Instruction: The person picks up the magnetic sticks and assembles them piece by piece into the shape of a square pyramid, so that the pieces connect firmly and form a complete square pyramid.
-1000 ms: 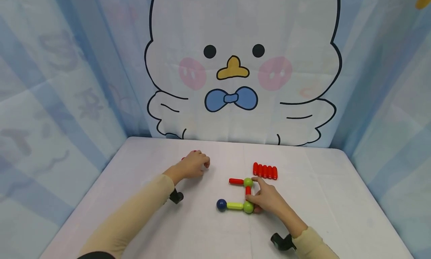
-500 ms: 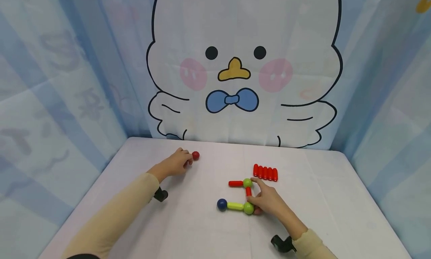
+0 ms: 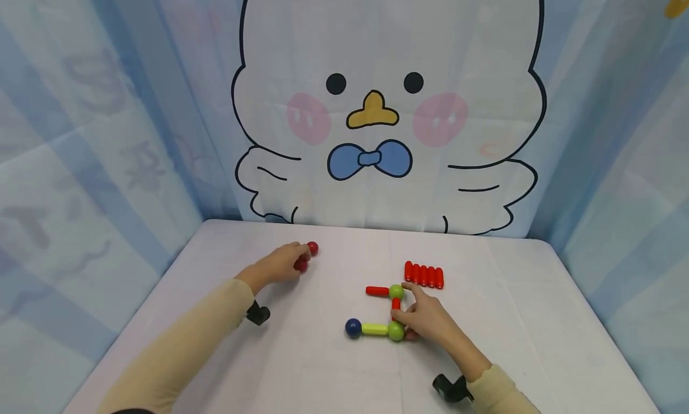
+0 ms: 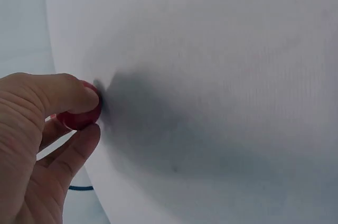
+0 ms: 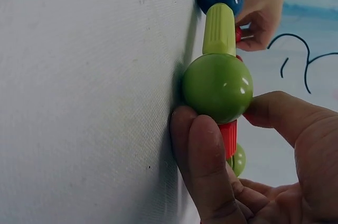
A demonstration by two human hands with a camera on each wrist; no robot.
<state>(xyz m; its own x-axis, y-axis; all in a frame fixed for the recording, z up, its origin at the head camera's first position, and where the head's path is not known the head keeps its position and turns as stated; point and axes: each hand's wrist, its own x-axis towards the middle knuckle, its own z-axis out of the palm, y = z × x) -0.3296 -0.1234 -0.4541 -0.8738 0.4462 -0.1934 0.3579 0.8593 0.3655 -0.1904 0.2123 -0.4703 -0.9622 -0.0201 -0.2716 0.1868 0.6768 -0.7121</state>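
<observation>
My left hand (image 3: 277,263) pinches a red ball (image 4: 79,113) between thumb and fingertips, close over the tabletop. A second red ball (image 3: 313,248) lies just beyond those fingers. My right hand (image 3: 430,318) holds a joined piece of balls and rods by its right side. Its thumb and fingers are around the near green ball (image 5: 217,87), while the index finger reaches to the far green ball (image 3: 396,291). A short red rod (image 3: 396,306) links the two green balls. From the near one a yellow-green rod (image 3: 374,329) runs left to a dark blue ball (image 3: 353,328). Another red rod (image 3: 377,291) sticks out left from the far one.
Several red rods (image 3: 424,274) lie side by side in a row behind the right hand. The white table (image 3: 301,366) is bounded by a curtain (image 3: 377,198) with a cartoon bird at the back and by blue curtains at both sides.
My left hand first moved left, uncovering the farther red ball. Now a red ball shows between its fingers. The right hand and the joined piece stay about where they were.
</observation>
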